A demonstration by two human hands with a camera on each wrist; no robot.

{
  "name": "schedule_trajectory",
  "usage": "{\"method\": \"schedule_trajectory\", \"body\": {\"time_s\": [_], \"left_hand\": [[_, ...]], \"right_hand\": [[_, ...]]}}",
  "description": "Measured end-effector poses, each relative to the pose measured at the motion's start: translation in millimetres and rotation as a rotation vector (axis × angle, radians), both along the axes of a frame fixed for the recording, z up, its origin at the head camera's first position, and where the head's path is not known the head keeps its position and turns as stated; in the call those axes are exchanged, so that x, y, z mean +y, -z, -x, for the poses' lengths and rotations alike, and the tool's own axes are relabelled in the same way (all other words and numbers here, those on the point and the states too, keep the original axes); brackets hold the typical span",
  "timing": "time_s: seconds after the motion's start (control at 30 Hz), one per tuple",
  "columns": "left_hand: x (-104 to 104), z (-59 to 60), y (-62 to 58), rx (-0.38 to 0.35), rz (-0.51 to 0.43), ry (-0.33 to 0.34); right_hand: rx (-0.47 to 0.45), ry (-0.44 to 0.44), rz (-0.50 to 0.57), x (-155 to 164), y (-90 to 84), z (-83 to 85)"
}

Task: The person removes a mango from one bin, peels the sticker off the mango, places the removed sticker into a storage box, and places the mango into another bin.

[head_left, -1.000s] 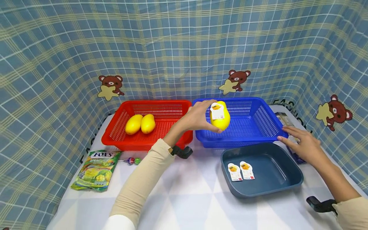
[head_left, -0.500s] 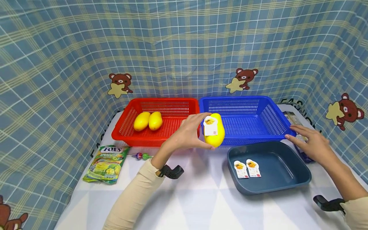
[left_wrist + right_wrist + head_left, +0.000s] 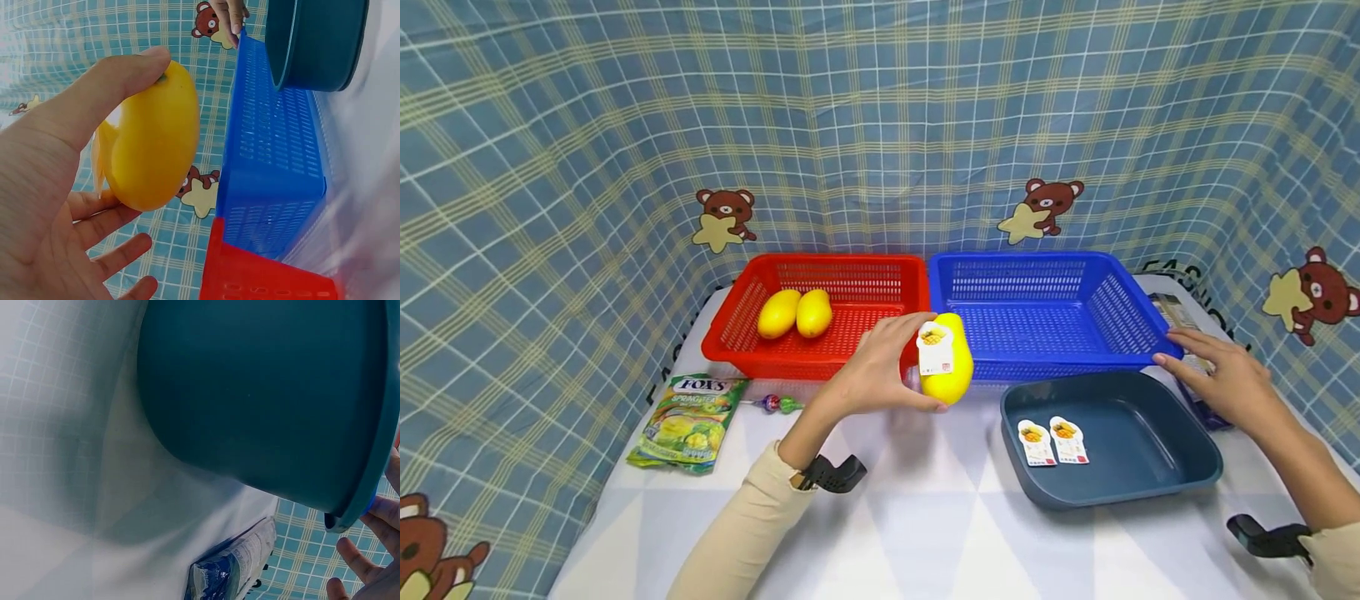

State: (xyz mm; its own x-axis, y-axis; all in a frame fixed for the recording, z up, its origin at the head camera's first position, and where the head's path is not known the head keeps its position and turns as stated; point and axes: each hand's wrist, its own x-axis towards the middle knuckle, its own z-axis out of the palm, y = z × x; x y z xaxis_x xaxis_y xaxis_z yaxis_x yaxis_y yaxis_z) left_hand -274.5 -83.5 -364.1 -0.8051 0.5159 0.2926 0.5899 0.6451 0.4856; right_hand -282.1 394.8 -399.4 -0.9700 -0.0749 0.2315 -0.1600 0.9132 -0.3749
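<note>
My left hand (image 3: 880, 367) grips a yellow mango (image 3: 958, 371) between thumb and fingers, in front of the gap between the two baskets. A white label (image 3: 935, 354) with a mango picture faces me on the fruit; its edge stands out a little in the left wrist view. There the thumb presses the mango (image 3: 153, 137) near its stem end, and the other fingers spread below. My right hand (image 3: 1232, 379) touches the front right corner of the blue basket (image 3: 1052, 362), fingers fairly straight. Two more mangoes (image 3: 778, 314) lie in the red basket (image 3: 820, 367).
A dark teal tub (image 3: 1112, 496) stands before the blue basket, with two white mango labels (image 3: 1067, 440) inside. A Fox's candy bag (image 3: 688, 425) and lollipops (image 3: 778, 403) lie at left. Behind my right hand lies a partly hidden packet (image 3: 1176, 312).
The left hand has drawn the mango back toward me, from over the blue basket to in front of it. My right hand stays at the basket's corner. The head view has shifted slightly.
</note>
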Motion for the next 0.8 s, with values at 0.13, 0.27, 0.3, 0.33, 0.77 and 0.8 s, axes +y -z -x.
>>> {"method": "schedule_trajectory", "body": {"time_s": [0.13, 0.27, 0.3, 0.33, 0.77, 0.8], "left_hand": [[-5.4, -7.6, 4.0, -0.021, -0.021, -0.007], [-9.9, -15.2, 8.4, -0.027, -0.036, -0.008], [-11.1, -17.1, 9.6, -0.029, -0.038, -0.009], [-12.2, -19.0, 10.7, -0.029, -0.035, -0.011], [-25.4, -40.5, 25.1, -0.017, -0.035, -0.005], [-26.4, -42.1, 26.4, -0.016, -0.035, -0.006]], "right_hand": [[0.004, -0.004, -0.011, -0.2, -1.7, 1.3], [0.001, -0.001, -0.019, -1.0, -3.0, 1.5], [-0.002, 0.002, -0.021, -1.2, -3.2, 1.3], [-0.005, 0.005, -0.022, -1.6, -3.2, 1.1], [-0.023, -0.003, -0.015, -2.9, -0.5, -3.0], [-0.022, -0.003, -0.013, -3.6, -0.4, -3.1]]}}
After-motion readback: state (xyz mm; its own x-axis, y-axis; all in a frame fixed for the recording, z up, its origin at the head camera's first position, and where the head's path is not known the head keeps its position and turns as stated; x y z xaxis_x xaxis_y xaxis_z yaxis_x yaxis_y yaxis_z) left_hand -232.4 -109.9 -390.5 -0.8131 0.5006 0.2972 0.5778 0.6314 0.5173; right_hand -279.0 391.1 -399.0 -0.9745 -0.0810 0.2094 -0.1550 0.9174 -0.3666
